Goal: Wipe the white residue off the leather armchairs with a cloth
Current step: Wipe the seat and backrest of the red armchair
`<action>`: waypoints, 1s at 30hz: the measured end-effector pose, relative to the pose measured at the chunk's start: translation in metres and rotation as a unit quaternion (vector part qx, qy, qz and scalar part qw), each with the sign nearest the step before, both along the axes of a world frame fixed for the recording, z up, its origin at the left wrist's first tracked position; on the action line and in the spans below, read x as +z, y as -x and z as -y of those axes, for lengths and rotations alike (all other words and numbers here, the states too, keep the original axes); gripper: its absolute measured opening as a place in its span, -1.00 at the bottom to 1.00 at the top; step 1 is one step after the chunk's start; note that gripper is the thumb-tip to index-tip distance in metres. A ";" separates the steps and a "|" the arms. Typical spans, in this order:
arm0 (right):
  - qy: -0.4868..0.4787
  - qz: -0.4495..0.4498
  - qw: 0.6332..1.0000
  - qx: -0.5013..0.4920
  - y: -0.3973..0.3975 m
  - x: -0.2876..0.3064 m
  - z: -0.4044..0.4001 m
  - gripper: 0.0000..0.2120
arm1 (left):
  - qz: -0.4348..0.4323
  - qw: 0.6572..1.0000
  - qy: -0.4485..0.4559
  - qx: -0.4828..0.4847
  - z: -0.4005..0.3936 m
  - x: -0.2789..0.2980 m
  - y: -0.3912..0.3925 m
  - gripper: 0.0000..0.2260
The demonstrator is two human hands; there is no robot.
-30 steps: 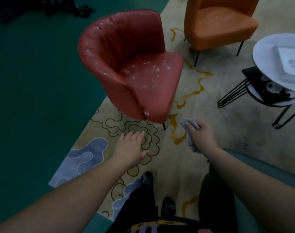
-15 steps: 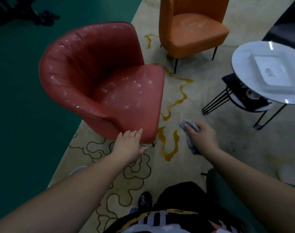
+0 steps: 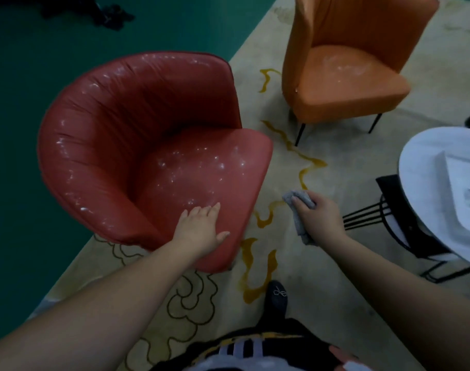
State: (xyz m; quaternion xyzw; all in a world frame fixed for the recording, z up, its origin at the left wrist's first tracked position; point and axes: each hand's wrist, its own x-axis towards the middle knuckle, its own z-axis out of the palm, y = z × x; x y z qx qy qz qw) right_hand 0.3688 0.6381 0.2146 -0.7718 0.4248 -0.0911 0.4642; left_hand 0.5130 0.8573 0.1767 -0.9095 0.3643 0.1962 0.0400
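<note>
Head view: we are laying our left hand point(image 3: 199, 231), fingers straight and together, on the red armchair point(image 3: 137, 145) seat's front edge. Right of that chair, our right hand point(image 3: 318, 212) is clutching the grey cloth point(image 3: 298, 207). Beyond it, the orange armchair point(image 3: 346, 65) is showing white residue.

We see a green floor point(image 3: 27, 76) with a pale patterned rug point(image 3: 322, 263) over its right part. On the rug stand a red armchair point(image 3: 137, 145) near its left edge, an orange armchair point(image 3: 349, 70) toward the far edge, and a black-legged round table point(image 3: 426, 167) at the right edge.
</note>
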 end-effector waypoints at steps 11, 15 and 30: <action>0.065 -0.006 0.978 0.196 -0.108 -0.017 0.086 -0.79 | -0.024 0.990 0.024 0.138 0.060 -0.001 -0.033 -0.28; 0.083 -0.010 0.960 0.267 -0.157 -0.033 0.100 -0.90 | -0.045 0.983 0.008 0.178 0.059 -0.009 -0.064 -0.28; 0.095 -0.017 0.908 0.407 -0.304 -0.046 0.121 -0.78 | -0.047 0.964 0.025 0.261 0.079 -0.020 -0.167 -0.29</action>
